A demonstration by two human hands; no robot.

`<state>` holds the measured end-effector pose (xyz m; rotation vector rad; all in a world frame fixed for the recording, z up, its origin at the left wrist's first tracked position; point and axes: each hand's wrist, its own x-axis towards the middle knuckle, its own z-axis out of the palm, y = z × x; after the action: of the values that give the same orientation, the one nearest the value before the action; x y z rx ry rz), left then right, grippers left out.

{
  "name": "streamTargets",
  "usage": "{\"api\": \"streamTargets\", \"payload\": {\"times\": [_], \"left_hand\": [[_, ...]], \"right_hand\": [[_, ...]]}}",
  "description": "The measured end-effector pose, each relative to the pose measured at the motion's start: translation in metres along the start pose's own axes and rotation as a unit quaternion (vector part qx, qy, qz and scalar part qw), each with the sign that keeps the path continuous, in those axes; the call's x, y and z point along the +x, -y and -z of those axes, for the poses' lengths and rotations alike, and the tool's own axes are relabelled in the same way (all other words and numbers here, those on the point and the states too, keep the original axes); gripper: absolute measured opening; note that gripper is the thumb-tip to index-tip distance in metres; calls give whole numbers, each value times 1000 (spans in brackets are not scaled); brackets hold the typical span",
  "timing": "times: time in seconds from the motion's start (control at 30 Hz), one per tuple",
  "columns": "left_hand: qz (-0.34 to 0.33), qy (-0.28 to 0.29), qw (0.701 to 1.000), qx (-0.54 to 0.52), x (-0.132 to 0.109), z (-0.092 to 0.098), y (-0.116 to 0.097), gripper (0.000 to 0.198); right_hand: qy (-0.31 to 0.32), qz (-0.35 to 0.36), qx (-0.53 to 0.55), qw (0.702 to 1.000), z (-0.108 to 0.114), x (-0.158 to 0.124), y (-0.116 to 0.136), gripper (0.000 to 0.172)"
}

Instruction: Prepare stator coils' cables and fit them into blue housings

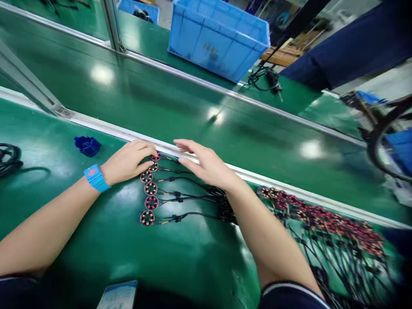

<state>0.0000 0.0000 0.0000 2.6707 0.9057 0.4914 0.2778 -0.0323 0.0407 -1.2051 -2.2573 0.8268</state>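
Observation:
Several small round coil rings [150,188] with black wire leads lie in a column on the green bench [96,240]. My left hand [130,161], a blue wristband [95,177] on its wrist, pinches the top ring [156,156] of the column. My right hand [206,163] hovers flat, fingers stretched out, over the black leads [180,171] just right of the rings. The leads gather into a black bundle [225,206] under my right forearm.
A heap of the same rings and wires [322,223] lies to the right. A blue plastic part [87,145] sits left; black cable [8,156] at the far left edge. A green conveyor belt [180,103] runs behind a metal rail [289,189]. A blue crate [219,36] stands beyond.

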Motion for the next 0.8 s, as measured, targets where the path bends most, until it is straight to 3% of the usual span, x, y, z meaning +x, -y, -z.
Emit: {"api": "streamTargets", "payload": {"times": [0.13, 0.27, 0.33, 0.43, 0.53, 0.67, 0.8], "left_hand": [[-6, 40, 999, 28, -3, 1, 4, 28], [39, 37, 996, 67, -4, 4, -13, 44], [85, -3, 993, 86, -7, 2, -35, 67], [110, -24, 988, 110, -19, -14, -72, 102], [97, -12, 988, 120, -32, -38, -91, 117], [109, -12, 985, 131, -36, -57, -86, 121], [104, 18, 985, 139, -33, -55, -74, 124]], "right_hand": [[-10, -77, -112, 991, 25, -87, 3, 63], [72, -190, -212, 956, 26, -166, -11, 122], [99, -235, -219, 942, 19, -189, -17, 136], [91, -251, -213, 940, 10, -196, -24, 137], [47, -245, -227, 941, 8, -185, -31, 138], [57, -234, -232, 942, 14, -173, -38, 142], [45, -242, -217, 945, 15, -176, -30, 114]]}}
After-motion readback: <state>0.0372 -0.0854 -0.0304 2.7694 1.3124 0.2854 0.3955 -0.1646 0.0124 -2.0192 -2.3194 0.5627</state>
